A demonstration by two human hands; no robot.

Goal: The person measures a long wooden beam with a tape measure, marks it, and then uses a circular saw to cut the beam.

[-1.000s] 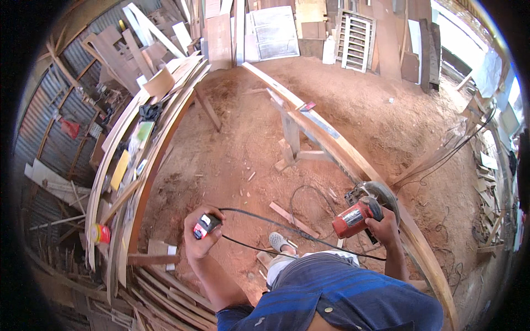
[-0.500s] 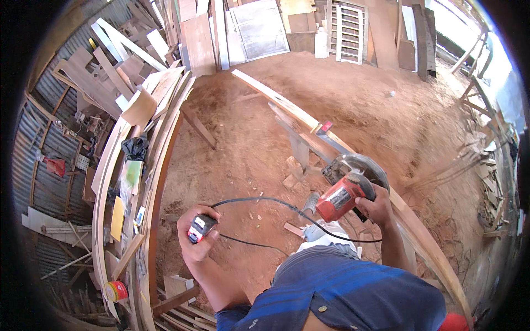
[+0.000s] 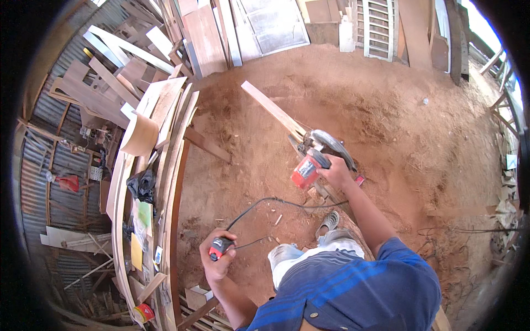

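Observation:
My right hand (image 3: 335,172) grips the rear handle of a red and black circular saw (image 3: 307,167). The saw rests across a long light plank (image 3: 270,108) that runs from the far middle toward my right side. My left hand (image 3: 217,266) is closed around a small red and black tape measure (image 3: 220,248), held out to the left above the ground. A black power cord (image 3: 259,203) loops between the saw and my left hand. Just right of the saw, close to my right forearm, a small red piece (image 3: 360,180) shows; its kind is unclear.
On the left stands a long bench of stacked boards (image 3: 175,209), holding a curved wood piece (image 3: 139,135), a black plastic bag (image 3: 142,185) and a red-yellow tin (image 3: 144,313). Panels and a slatted frame (image 3: 379,30) lean at the back. More cable (image 3: 469,229) lies right.
My right hand and the saw have moved farther along the plank, toward its far end. The red piece that lay beyond the saw is now on its near side. The view has shifted.

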